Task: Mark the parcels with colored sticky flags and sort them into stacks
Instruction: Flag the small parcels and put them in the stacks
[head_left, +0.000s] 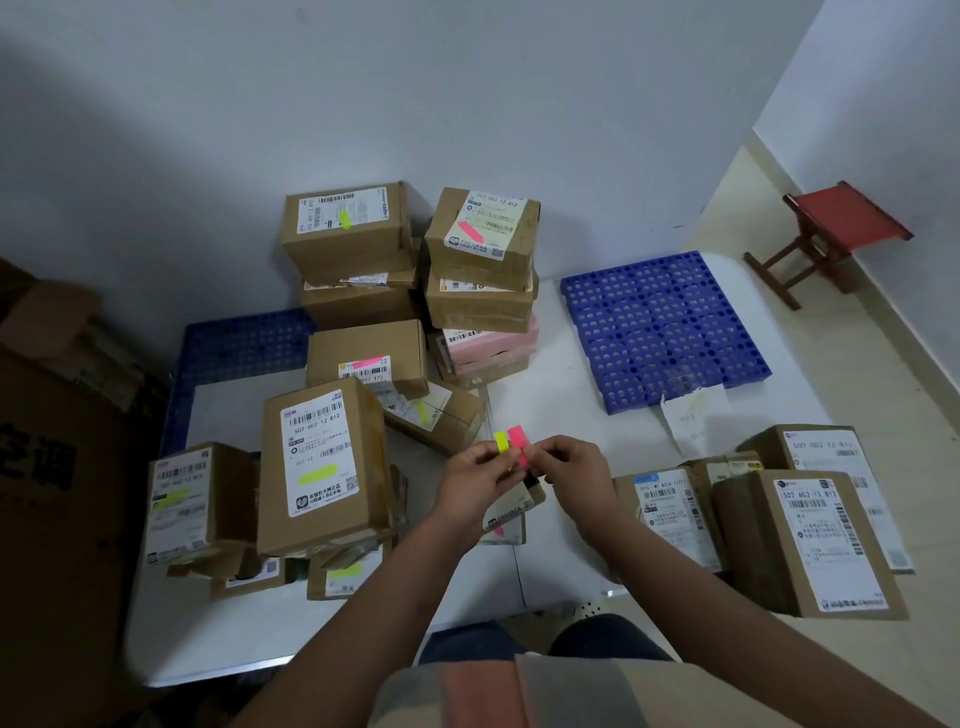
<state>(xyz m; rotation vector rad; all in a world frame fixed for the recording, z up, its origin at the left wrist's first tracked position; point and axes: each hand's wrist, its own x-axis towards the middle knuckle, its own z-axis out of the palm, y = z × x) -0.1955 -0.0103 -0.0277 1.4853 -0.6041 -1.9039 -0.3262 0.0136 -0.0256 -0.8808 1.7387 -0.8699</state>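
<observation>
While both hands meet at the centre of the frame, the left hand (475, 470) pinches the pad of sticky flags (511, 448), yellow and pink strips side by side, and the right hand (563, 467) nips at the pink strip's lower end, seemingly peeling one. The flags look paper-thin, limp and tacky, so a fingertip hold at the free tip suits them best. Flagged parcels (324, 467) stand stacked on the white tabletop (249, 634) at left and upper centre; unflagged parcels (800, 540) wait at lower right. These cardboard boxes seem light and stiff, best taken by opposite sides.
</observation>
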